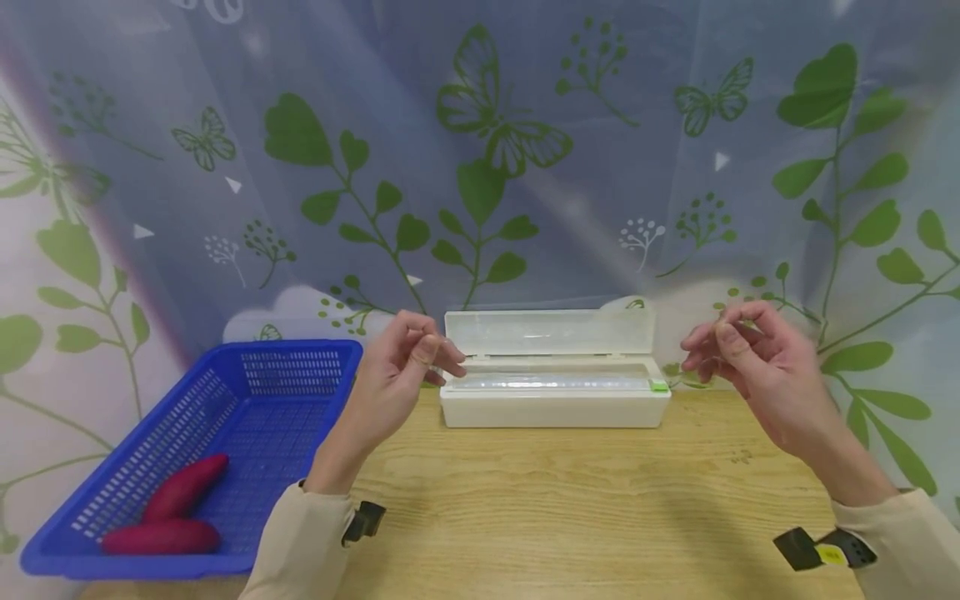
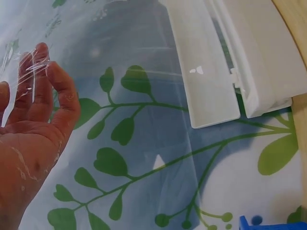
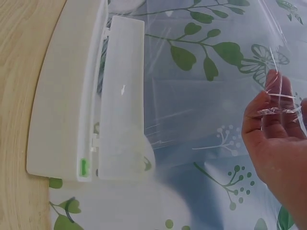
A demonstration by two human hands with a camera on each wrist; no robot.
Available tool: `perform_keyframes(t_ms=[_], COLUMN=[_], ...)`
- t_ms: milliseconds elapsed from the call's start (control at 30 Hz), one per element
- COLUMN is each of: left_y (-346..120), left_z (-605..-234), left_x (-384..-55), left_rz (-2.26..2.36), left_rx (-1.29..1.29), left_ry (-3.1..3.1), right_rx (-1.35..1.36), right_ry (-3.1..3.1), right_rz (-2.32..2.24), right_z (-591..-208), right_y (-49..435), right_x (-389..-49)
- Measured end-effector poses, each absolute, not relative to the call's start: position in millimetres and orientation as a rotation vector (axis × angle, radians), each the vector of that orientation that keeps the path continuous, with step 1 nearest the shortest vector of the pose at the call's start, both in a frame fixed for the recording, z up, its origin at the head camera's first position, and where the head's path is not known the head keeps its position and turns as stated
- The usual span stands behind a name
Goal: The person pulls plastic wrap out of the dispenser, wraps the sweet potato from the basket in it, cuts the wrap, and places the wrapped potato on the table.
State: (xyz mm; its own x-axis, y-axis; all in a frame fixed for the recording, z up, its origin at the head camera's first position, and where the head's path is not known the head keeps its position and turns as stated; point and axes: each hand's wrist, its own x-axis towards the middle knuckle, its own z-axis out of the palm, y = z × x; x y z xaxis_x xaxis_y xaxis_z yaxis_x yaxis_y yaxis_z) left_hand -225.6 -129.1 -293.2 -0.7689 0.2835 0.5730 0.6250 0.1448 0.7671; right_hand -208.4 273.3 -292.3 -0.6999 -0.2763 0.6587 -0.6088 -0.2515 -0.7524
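A leafy sheet (image 1: 615,183) hangs behind the worktop (image 1: 540,508). The left hand (image 1: 395,375) and right hand (image 1: 772,375) pinch clear wrap (image 3: 278,111) with their fingers (image 2: 67,91), near an open white box (image 1: 555,411).

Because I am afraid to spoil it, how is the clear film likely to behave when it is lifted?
The clear film is probably floppy, since it creases at the right hand. It is likely very light, being thin and see-through. It may fold onto itself, as wrinkles show at the left hand too.
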Motion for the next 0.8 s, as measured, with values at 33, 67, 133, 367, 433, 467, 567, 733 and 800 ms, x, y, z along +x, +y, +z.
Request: perform_keyframes(t_ms=[33,67,133,367,433,467,567,733,800], left_y=[-129,-130,-130,-129,-129,-129,-129,-131,-132], left_z=[-294,-296,-299,-305,-307,-307,-310,-315,-318], left_x=[-225,-226,-226,-227,-226,-226,-225,-223,-223], left_rz=[-1.669,-1.673,-1.679,-1.736,-1.763,-1.773,-1.795,-1.809,-1.813], left_rx=[-0.877,-0.879,-0.886,-0.91,-0.926,-0.934,-0.966,-0.974,-0.964], left_ry=[-2.134,-2.132,-2.132,-2.155,-2.165,-2.172,-2.203,-2.302,-2.35], right_rx=[1.094,1.109,1.116,1.123,1.125,1.123,1.119,1.099,1.092], right_ry=[-1.75,-1.742,-1.741,-1.732,-1.745,-1.757,-1.812,-1.944,-1.984], right_rz=[2.057,2.07,2.077,2.127,2.133,2.13,2.125,2.113,2.11], right_z=[-293,-294,-296,-305,-308,-309,-313,-323,-328], right_y=[274,274,275,278,279,280,282,289,291], right_x=[-209,-209,-209,-208,-207,-206,-205,-203,-203])
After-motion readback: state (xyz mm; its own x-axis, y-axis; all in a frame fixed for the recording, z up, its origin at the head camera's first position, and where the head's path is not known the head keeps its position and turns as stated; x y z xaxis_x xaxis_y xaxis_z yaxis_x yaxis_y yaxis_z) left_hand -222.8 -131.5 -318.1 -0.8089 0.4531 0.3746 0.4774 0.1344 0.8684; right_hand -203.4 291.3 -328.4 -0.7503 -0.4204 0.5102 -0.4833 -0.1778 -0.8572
